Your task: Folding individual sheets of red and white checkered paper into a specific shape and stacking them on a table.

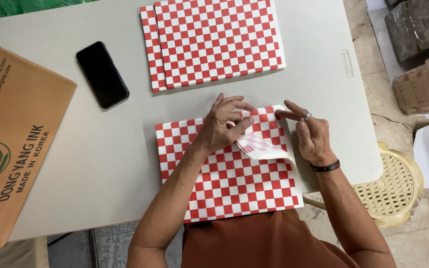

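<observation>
Both hands' fingers pinch the checkered sheet (229, 173): left hand (222, 126), right hand (314, 136), wrists bent inward.

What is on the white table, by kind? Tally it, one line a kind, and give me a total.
Stacks of red-and-white checkered paper: 2, the far stack and the near stack, where the left hand and right hand lift a sheet
Black phone: 1
Brown cardboard box: 1
Total: 4
</observation>
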